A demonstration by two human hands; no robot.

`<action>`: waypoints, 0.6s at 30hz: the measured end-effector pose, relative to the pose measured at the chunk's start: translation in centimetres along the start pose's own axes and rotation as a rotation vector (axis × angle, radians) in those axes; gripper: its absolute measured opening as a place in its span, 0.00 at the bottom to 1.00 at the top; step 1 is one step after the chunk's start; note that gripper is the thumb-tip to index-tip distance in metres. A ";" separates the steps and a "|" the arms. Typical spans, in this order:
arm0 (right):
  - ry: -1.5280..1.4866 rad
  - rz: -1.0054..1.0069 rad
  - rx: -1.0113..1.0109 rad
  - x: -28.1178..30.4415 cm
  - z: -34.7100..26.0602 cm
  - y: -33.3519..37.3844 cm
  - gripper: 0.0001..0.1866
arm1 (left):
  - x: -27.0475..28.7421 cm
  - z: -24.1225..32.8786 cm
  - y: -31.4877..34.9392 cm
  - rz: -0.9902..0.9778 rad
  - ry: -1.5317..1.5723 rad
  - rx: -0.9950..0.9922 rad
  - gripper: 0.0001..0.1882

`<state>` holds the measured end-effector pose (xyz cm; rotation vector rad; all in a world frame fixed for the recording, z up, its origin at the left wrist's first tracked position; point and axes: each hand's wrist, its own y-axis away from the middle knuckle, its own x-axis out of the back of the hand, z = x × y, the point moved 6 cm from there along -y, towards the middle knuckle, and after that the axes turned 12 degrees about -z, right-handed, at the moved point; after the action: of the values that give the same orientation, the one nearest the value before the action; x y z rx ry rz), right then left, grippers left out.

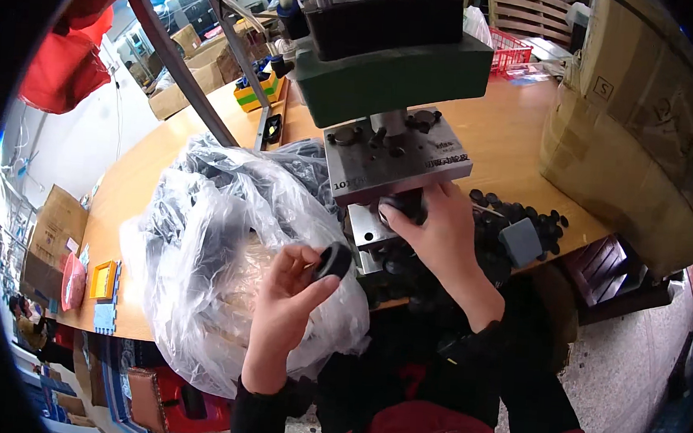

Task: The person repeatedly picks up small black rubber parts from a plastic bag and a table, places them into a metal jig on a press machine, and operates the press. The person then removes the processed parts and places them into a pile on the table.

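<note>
My left hand (287,284) pinches a round black part (333,263), like a thick disc or cap, in front of the plastic bag. Under the metal upper die plate (397,160) of a green press (395,76), my right hand (445,230) reaches in. Its thumb and fingers close on another round black part (404,209), which is partly hidden by the hand and plate. This part is at the lower metal block (368,230); I cannot tell whether it rests on it.
A large clear plastic bag (224,272) with dark contents lies left of the press. Small black pieces (548,225) and a grey block (521,241) lie to the right. A tall cardboard box (637,131) stands at the right on the wooden table (138,192).
</note>
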<state>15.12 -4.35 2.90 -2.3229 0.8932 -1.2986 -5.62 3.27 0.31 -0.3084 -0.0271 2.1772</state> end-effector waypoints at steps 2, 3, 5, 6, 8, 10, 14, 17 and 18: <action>0.015 -0.067 -0.003 0.0 0.8 0.7 0.25 | -2.4 1.4 -2.5 -0.020 -0.155 -0.017 0.25; 0.004 -0.039 -0.023 0.8 0.8 1.6 0.25 | -2.9 1.1 -3.7 -0.035 -0.288 -0.066 0.26; -0.032 0.003 -0.066 1.6 1.7 5.2 0.25 | -2.9 -0.4 -5.9 0.000 -0.528 -0.140 0.27; -0.073 -0.014 -0.175 3.0 3.5 7.4 0.26 | -3.6 -0.7 -7.1 -0.026 -0.601 -0.115 0.27; -0.084 -0.012 -0.400 5.4 7.8 12.7 0.26 | -4.2 -1.1 -8.6 -0.056 -0.764 -0.057 0.28; 0.006 -0.018 -0.552 7.7 13.0 18.2 0.26 | -5.1 0.3 -9.3 -0.054 -0.848 -0.119 0.24; 0.341 -0.183 -0.760 11.1 20.1 27.8 0.33 | -6.2 0.7 -11.0 -0.107 -1.002 -0.117 0.23; 0.266 -0.148 -0.820 11.9 20.1 27.5 0.33 | -6.4 0.0 -10.5 -0.033 -1.118 -0.180 0.26; 0.269 -0.162 -0.757 11.9 19.7 26.5 0.32 | -6.4 -0.2 -10.2 -0.001 -1.156 -0.210 0.27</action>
<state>26.87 -32.36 -14.71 -2.8572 1.5243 -1.5598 6.13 4.14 2.82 0.8561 -0.8878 2.0649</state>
